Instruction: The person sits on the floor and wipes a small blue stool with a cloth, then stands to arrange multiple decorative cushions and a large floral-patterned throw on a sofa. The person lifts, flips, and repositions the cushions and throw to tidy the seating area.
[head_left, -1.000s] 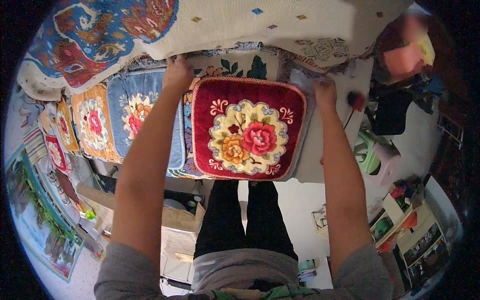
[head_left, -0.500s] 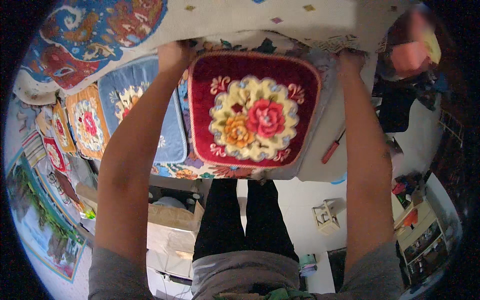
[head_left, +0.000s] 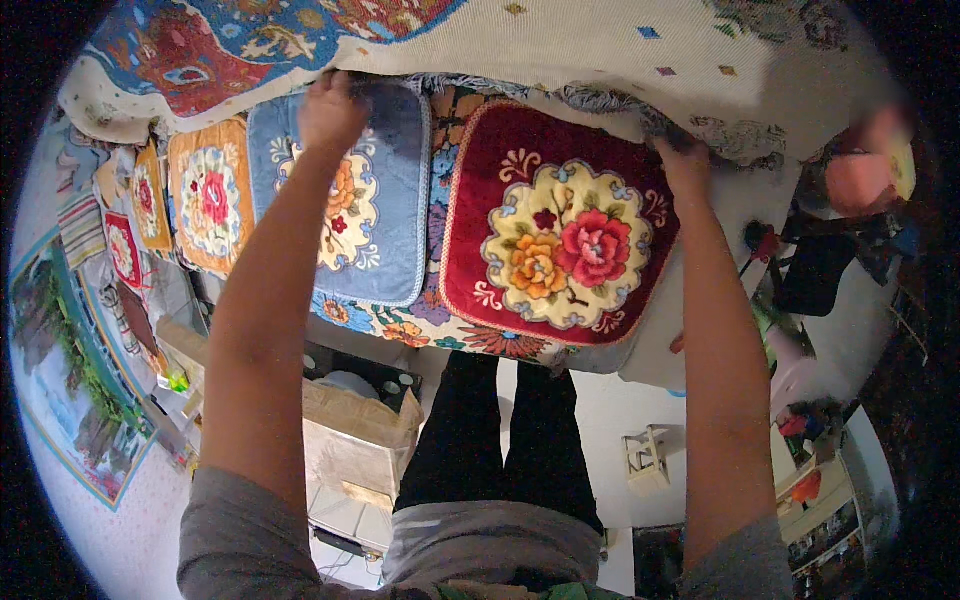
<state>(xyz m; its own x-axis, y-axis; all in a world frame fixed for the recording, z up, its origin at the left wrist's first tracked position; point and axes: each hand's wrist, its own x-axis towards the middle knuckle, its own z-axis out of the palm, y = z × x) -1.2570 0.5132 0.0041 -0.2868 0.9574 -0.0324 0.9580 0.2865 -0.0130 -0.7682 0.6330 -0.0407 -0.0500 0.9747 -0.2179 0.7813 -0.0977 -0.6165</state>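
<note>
Both arms stretch forward to the edge of a cream woven cloth (head_left: pixel 600 40) with small coloured diamonds and a grey fringe. My left hand (head_left: pixel 333 112) grips that edge above a blue flowered seat pad (head_left: pixel 405 200), fingers closed and partly hidden. At the fringe, by the upper right corner of a dark red seat pad (head_left: pixel 475 190), my right hand (head_left: pixel 685 168) is closed on the cloth. The red pad carries a cream medallion with a red and an orange flower. Under both pads lies a flower-patterned fabric (head_left: pixel 440 325).
Farther left are an orange seat pad (head_left: pixel 190 150) and a small red one (head_left: pixel 122 250). A landscape picture (head_left: pixel 75 370) is at far left. On the floor stands a small pale stool (head_left: pixel 645 458). A cardboard box (head_left: pixel 350 430) sits below the pads; shelves (head_left: pixel 825 520) are at lower right.
My view has shifted, so the pads appear farther right. Both hands have moved left relative to the pads, the left one from beside the red pad to above the blue one.
</note>
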